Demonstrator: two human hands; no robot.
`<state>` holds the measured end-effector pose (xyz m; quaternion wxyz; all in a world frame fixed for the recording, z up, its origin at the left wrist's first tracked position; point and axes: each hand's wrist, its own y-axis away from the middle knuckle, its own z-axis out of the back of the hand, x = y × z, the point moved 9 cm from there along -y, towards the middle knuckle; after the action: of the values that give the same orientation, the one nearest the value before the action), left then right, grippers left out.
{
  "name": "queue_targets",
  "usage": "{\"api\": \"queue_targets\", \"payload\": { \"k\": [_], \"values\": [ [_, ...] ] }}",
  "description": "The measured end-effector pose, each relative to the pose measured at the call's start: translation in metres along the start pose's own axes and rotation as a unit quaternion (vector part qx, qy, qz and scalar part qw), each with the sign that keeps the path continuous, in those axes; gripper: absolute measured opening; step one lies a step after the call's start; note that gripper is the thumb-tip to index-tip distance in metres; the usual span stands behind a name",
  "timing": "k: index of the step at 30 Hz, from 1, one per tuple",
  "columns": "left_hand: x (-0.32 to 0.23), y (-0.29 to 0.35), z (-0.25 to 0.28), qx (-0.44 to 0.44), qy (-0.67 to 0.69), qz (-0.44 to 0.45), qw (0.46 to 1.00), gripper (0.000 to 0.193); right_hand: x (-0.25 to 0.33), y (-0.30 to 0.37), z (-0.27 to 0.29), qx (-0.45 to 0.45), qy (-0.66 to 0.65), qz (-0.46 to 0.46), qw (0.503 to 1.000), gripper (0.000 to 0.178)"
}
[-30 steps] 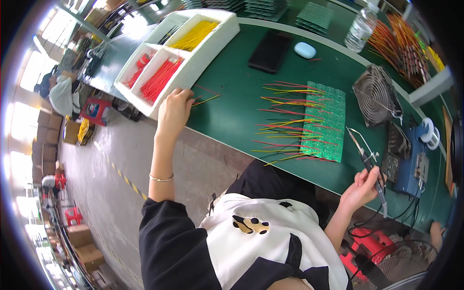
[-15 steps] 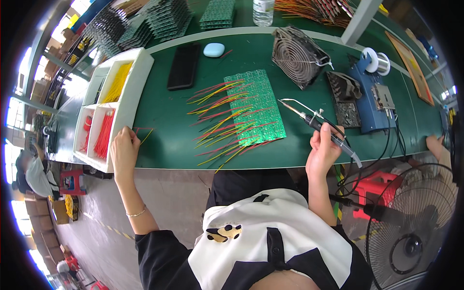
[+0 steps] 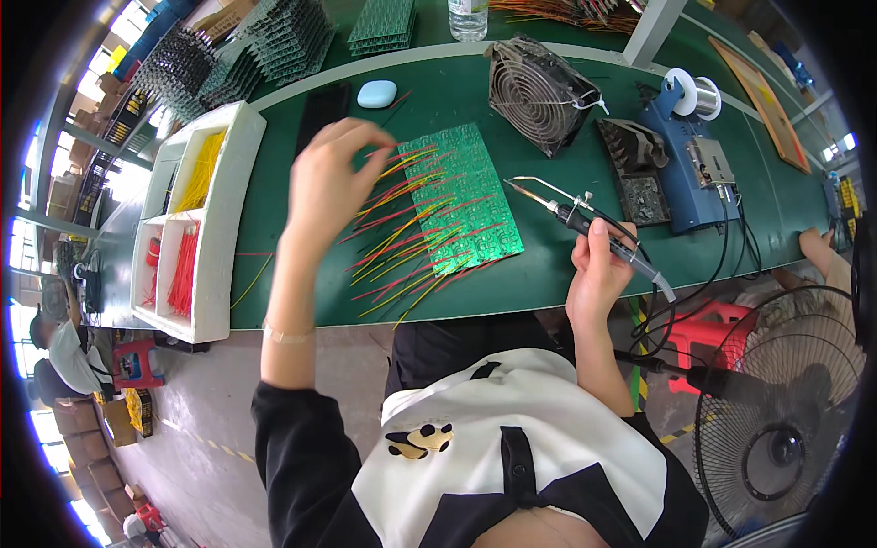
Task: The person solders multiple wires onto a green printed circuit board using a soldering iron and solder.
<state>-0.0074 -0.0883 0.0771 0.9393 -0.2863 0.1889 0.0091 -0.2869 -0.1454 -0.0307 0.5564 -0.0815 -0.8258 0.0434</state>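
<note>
board: green circuit board [image 3: 466, 196] lay flat near the middle of the worktop [image 3: 548, 274], red and yellow wires [image 3: 402, 247] fanning off its left side toward the front edge.
left hand: left hand [image 3: 331, 183] hung over the board's left end, fingertips pinched together; whether they held a wire could not be told.
right hand: right hand [image 3: 598, 265] was clamped on a soldering iron [image 3: 585, 224] at the front edge, tip pointing at the board's right side, just short of it.
tray: white tray [image 3: 215, 210] with yellow and red wires sat at the left end.
back: fan [image 3: 539, 87], blue station [image 3: 699, 173] and solder spool [image 3: 692, 91] stood toward the back right.
</note>
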Motion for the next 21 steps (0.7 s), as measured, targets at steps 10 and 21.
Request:
{"api": "queue_targets", "payload": {
  "k": [10,21],
  "values": [
    [0.010,-0.005,-0.083,0.038,0.025,0.050,0.998,0.008,-0.004,0.001,0.005,0.019,0.011,-0.019,1.000,0.016],
    [-0.033,0.014,-0.076,0.035,0.123,-0.024,0.992,0.011,-0.005,-0.002,0.003,0.014,0.020,-0.013,1.000,0.015]
  ]
}}
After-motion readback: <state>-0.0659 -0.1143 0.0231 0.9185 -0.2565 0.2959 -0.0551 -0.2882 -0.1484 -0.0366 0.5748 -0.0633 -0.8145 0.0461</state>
